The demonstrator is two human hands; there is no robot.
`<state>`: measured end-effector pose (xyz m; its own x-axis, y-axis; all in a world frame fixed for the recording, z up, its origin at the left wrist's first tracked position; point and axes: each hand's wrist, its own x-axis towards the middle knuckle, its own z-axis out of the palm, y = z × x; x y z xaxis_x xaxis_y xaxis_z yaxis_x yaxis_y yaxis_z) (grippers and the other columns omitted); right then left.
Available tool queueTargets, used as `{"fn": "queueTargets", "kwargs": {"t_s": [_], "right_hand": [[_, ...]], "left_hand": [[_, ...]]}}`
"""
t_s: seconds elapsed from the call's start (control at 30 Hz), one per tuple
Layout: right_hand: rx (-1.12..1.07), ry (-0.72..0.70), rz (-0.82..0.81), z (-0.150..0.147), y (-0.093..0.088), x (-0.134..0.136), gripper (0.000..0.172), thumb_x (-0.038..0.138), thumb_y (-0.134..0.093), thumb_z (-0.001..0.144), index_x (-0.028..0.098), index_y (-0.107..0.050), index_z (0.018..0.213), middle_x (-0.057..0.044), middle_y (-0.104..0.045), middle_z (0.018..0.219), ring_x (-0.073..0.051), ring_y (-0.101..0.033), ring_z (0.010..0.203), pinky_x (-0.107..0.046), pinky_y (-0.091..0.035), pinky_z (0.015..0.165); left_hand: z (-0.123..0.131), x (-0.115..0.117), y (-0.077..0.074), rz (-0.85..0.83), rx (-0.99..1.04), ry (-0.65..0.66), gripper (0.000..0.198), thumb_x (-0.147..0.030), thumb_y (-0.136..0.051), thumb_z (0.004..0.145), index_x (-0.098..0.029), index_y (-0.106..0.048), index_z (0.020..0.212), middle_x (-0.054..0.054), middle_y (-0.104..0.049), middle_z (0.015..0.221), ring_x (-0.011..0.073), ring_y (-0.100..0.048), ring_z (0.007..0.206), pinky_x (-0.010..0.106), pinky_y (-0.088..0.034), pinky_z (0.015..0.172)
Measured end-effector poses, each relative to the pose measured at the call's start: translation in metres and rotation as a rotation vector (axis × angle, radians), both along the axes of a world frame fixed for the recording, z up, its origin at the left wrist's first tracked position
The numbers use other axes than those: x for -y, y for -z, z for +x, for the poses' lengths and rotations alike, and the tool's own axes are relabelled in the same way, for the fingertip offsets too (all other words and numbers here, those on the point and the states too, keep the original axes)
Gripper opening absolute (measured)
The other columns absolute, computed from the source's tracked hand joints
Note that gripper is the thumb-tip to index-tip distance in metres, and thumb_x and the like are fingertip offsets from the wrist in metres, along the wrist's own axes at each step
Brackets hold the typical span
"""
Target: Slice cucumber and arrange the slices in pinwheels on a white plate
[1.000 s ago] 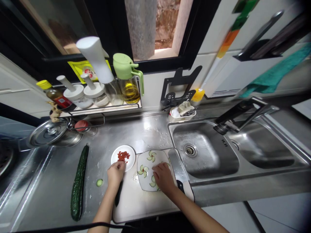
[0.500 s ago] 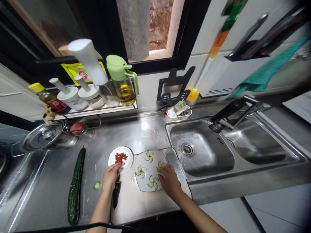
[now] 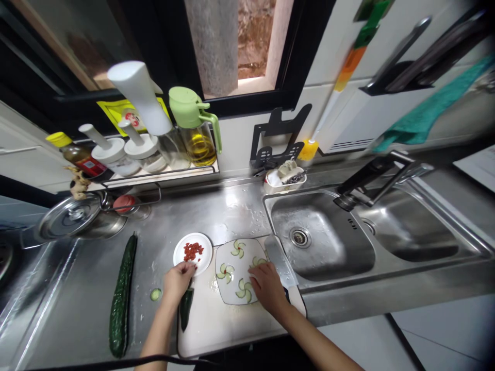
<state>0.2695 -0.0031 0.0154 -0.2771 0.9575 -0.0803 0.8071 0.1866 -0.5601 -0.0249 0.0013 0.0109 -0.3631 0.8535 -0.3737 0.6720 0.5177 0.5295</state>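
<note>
My left hand (image 3: 179, 281) is over the near edge of a small white plate (image 3: 177, 252), thumb and fingers pinched together. Small red pieces (image 3: 193, 251) are heaped on that plate; whether one is between the fingertips I cannot make out. A larger square plate (image 3: 232, 258) carries several pinwheels of thin cucumber slices (image 3: 244, 290), some with a red centre. My right hand (image 3: 269, 288) lies over its right side with fingers apart, partly covering a pinwheel. Under the square plate is a white cutting board (image 3: 216, 335). A cut piece of cucumber (image 3: 186, 309) rests on the board beside my left wrist.
A whole cucumber (image 3: 122, 299) and a cucumber end (image 3: 155, 294) lie on the steel counter to the left. The cleaver (image 3: 281, 263) lies along the board's right edge, beside the sink (image 3: 320, 242). Behind are a lidded pot (image 3: 73, 216) and a rack with an oil bottle (image 3: 197, 139).
My left hand has shifted very slightly at the edge of the small plate, still pinched. My right hand stays in nearly the same place over the square plate.
</note>
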Motion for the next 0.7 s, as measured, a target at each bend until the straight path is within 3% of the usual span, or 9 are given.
{"fn": "queueTargets", "kwargs": {"t_s": [0.17, 0.27, 0.37, 0.57, 0.7], "right_hand": [[-0.01, -0.007, -0.008, -0.002, -0.001, 0.0, 0.021, 0.013, -0.054, 0.081, 0.019, -0.069, 0.095, -0.007, -0.063, 0.089, -0.023, -0.05, 0.092, -0.035, -0.04, 0.085], [-0.007, 0.005, -0.001, 0.001, -0.002, -0.001, 0.021, 0.013, -0.053, 0.081, 0.019, -0.069, 0.094, -0.007, -0.063, 0.088, -0.023, -0.05, 0.091, -0.036, -0.041, 0.084], [0.01, 0.047, 0.009, 0.01, -0.002, -0.002, 0.022, 0.014, -0.052, 0.081, 0.019, -0.069, 0.095, -0.008, -0.064, 0.088, -0.024, -0.051, 0.092, -0.035, -0.042, 0.082], [0.016, 0.11, 0.023, 0.032, -0.003, -0.001, 0.025, 0.013, -0.05, 0.081, 0.022, -0.069, 0.095, -0.007, -0.065, 0.09, -0.023, -0.053, 0.09, -0.035, -0.042, 0.083], [0.012, 0.124, 0.027, 0.036, -0.001, 0.002, 0.024, 0.013, -0.049, 0.083, 0.02, -0.069, 0.094, -0.007, -0.065, 0.088, -0.023, -0.052, 0.09, -0.035, -0.042, 0.082]], "left_hand": [[-0.005, 0.002, 0.004, 0.048, 0.169, -0.114, 0.026, -0.042, -0.056, 0.07, -0.018, -0.065, 0.065, -0.001, -0.064, 0.056, 0.0128, -0.055, 0.054, 0.022, -0.039, 0.059], [0.006, 0.003, 0.007, 0.099, 0.243, -0.149, 0.032, -0.046, -0.058, 0.07, -0.016, -0.069, 0.074, -0.001, -0.064, 0.057, 0.0126, -0.054, 0.054, 0.022, -0.039, 0.058], [0.034, 0.003, 0.009, 0.111, 0.349, -0.11, 0.036, -0.048, -0.06, 0.068, -0.015, -0.071, 0.079, 0.0, -0.066, 0.06, 0.012, -0.054, 0.054, 0.022, -0.04, 0.056], [0.12, 0.001, 0.006, 0.086, 0.564, 0.012, 0.029, -0.042, -0.06, 0.07, -0.016, -0.072, 0.073, 0.005, -0.071, 0.067, 0.0151, -0.062, 0.061, 0.025, -0.046, 0.06], [0.16, -0.005, 0.001, 0.039, 0.483, 0.024, 0.021, -0.035, -0.059, 0.072, -0.018, -0.072, 0.069, 0.003, -0.071, 0.067, 0.0156, -0.063, 0.064, 0.025, -0.045, 0.063]]}}
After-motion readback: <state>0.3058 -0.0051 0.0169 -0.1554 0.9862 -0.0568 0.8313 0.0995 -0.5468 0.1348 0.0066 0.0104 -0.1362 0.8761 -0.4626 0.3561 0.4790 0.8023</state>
